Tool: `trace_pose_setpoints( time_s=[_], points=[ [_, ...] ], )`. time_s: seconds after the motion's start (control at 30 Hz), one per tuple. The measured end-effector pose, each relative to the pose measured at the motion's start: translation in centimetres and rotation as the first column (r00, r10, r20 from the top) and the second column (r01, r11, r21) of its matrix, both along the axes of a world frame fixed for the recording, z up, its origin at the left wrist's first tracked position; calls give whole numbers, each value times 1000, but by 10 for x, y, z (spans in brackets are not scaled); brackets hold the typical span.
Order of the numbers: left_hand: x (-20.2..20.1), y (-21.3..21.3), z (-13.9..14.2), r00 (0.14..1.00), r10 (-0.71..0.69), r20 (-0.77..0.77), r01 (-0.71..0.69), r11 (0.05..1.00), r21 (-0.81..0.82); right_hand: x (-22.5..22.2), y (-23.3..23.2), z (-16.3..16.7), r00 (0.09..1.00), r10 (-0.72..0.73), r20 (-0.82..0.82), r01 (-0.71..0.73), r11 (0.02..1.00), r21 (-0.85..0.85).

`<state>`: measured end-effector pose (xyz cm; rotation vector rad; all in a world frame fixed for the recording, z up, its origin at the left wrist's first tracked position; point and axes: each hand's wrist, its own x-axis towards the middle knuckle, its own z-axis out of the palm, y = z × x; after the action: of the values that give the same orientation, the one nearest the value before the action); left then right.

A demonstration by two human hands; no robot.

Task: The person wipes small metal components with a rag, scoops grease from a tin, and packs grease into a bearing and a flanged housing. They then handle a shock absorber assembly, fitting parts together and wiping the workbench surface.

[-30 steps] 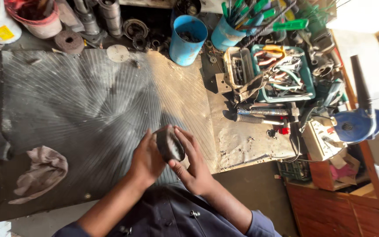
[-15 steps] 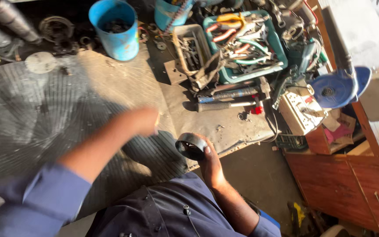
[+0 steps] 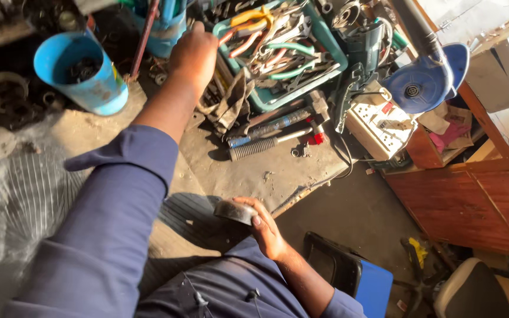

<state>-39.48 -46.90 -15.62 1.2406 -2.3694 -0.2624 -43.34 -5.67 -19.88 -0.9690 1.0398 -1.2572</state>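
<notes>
Left hand (image 3: 194, 54), fingers curled, reaches at 12 o'clock toward green tool tray (image 3: 325, 52); right hand (image 3: 264, 228) fingers grip dark round part (image 3: 234, 211); a tool pick likely follows.

Single head camera, looking steeply down, close workbench (image 3: 254, 171)

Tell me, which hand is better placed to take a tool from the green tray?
Probably the left hand: it is stretched out beside the green tray, while the right hand holds a round metal part near the body.
</notes>
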Motion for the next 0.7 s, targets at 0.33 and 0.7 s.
trace_pose_setpoints(
  time_s=[0.33,0.7],
  points=[
    [61,67,13,954,-155,-255,123,983,-136,-1,-11,-18,905,-98,415,85,995,49],
    [234,274,35,909,44,-414,126,919,374,-3,-32,-1,860,-85,503,19,991,136]
  ],
)
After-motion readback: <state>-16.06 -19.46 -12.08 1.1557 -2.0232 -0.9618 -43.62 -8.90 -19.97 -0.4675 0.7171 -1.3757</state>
